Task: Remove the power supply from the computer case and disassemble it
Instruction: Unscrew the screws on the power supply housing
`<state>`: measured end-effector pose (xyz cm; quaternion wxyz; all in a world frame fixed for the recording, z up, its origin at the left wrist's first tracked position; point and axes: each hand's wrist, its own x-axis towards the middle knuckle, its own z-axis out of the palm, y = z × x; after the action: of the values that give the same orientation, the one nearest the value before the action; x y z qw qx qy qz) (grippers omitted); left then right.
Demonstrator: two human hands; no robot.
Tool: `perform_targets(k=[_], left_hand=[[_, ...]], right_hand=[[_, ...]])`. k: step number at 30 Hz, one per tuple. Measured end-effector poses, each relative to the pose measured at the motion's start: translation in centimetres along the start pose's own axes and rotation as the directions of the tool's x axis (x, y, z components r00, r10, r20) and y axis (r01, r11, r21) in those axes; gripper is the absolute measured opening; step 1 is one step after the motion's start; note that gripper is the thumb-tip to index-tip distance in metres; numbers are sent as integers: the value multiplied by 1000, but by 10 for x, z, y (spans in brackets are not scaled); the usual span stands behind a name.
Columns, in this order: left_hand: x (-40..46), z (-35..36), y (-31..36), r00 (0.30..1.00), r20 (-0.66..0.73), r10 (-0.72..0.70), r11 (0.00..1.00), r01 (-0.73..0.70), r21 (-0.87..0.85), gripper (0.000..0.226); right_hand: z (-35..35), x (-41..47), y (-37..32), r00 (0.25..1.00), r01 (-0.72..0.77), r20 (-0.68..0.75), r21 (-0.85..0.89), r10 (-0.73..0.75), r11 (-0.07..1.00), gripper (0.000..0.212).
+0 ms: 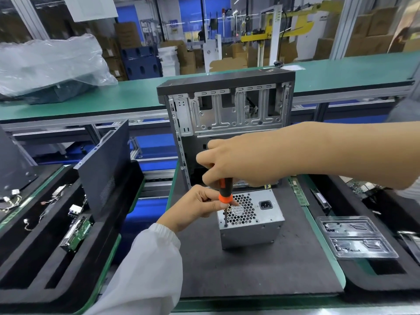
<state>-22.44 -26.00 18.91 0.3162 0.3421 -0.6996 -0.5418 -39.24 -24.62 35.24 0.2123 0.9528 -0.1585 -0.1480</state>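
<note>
Behind the workbench a factory hall shows through glass, with cardboard boxes and a yellow machine, all somewhat blurred. On the black foam mat [250,269] stands the power supply [250,221], out of the computer case [227,105] and just in front of it, its fan grille and socket facing up. The case is upright and open toward the camera; its lower part is hidden by the right hand [238,162]. This hand grips the black-and-orange handle of a screwdriver [223,198] from above, fingers curled around it. The left hand [200,205] pinches the orange collar and shaft — the tip stands at the near-left corner of the power supply, but the screw itself is too small to see. A dark side panel [104,167] leans in the left tray [34,258]. At right lies a clear plastic blister [354,237]; further parts there are cut off by the edge.
</note>
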Motion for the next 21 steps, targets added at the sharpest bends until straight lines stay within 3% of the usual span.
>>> perform_targets(k=[3,5,7,9,13,16,18,21], left_hand=[[1,-1,2,1000,4,23,998,-24,53,10],[3,-3,3,1000,2,31,996,-31,86,11],[4,-4,4,1000,-1,7,996,-7,91,12],[5,-5,4,1000,27,-10,996,8,87,8],[3,-6,5,999,31,-9,998,7,66,13],[1,-3,7,1000,-2,-21,995,21,97,19],[1,-3,9,1000,8,-6,996,5,92,12],[2,-4,11,1000,25,-4,996,2,86,4]], right_hand=[[-6,-3,4,994,-108,33,245,103,964,39],[-5,-3,3,966,-259,28,193,258,946,55],[-2,-1,-1,932,-363,10,64,363,930,55],[0,1,-4,933,-359,17,31,358,933,45],[-1,-2,-3,975,-206,120,163,188,965,22],[-7,-5,1,985,-122,148,229,89,966,39],[-12,-7,2,983,-151,149,296,111,943,48],[-13,-4,-1,941,-337,125,261,315,905,46]])
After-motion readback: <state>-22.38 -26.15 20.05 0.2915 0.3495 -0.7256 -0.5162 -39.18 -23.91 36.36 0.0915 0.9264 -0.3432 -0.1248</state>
